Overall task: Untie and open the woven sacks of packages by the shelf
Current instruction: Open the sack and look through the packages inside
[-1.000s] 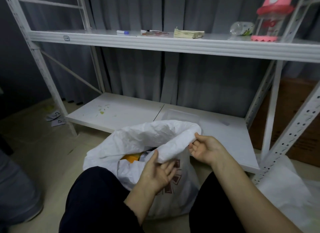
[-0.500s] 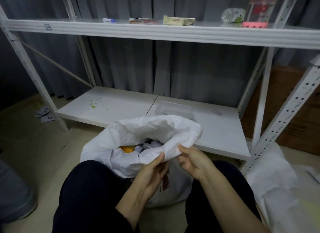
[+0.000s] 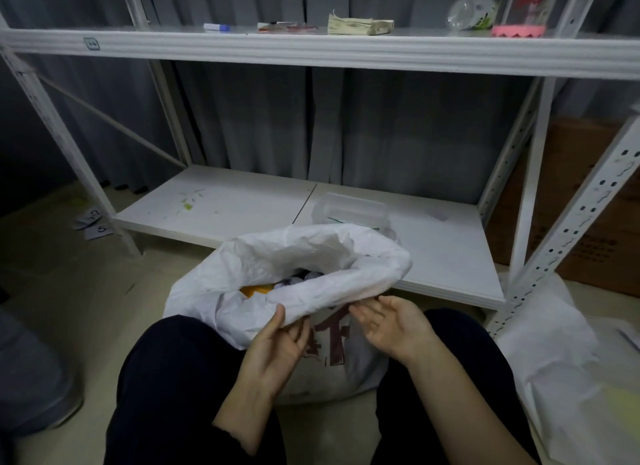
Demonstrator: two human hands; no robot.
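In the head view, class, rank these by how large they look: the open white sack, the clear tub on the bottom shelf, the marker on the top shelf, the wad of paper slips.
1. Sack, though it is nearest the camera.
2. Tub.
3. Paper slips.
4. Marker.

- We see a white metal shelf: its upper board carries a paper stack, a marker, a pink-based container.
- Its lower board bears a clear plastic box.
- On the beige floor stands an open white woven sack.
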